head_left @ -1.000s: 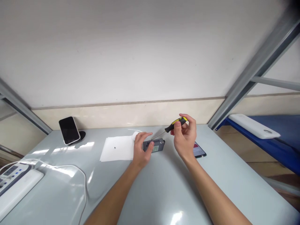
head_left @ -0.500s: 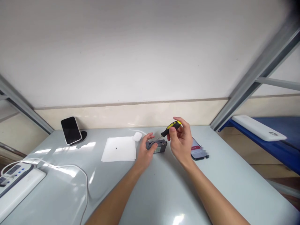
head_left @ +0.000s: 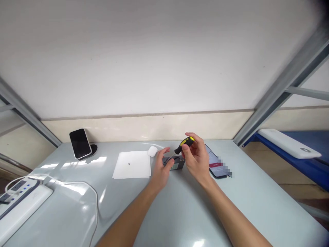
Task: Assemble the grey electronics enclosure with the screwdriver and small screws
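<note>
A small dark grey box with slotted vents (head_left: pixel 177 166) stands on the table, a pale label on its front. My left hand (head_left: pixel 161 168) grips its left end, thumb in front and fingers behind. In my right hand (head_left: pixel 197 159) is a black and yellow screwdriver (head_left: pixel 185 144), held tilted by the handle. Its shaft slants down to the left toward the box's top near my left thumb; whether the tip touches a screw is too small to tell. A tiny dark piece (head_left: pixel 129 164) lies on white paper (head_left: pixel 136 171) left of my hands.
A white earbud-like case (head_left: pixel 152 151) sits at the paper's corner. Right of my hand lies a phone (head_left: pixel 214 161). A phone on a stand (head_left: pixel 80 144), a power strip (head_left: pixel 24 202) and a white cable (head_left: pixel 88 185) occupy the left. A white power bank (head_left: pixel 288 143) rests on a blue shelf.
The screwdriver and my right hand have come slightly lower and to the left relative to the box. My left hand still grips the box. The whole view has shifted a little.
</note>
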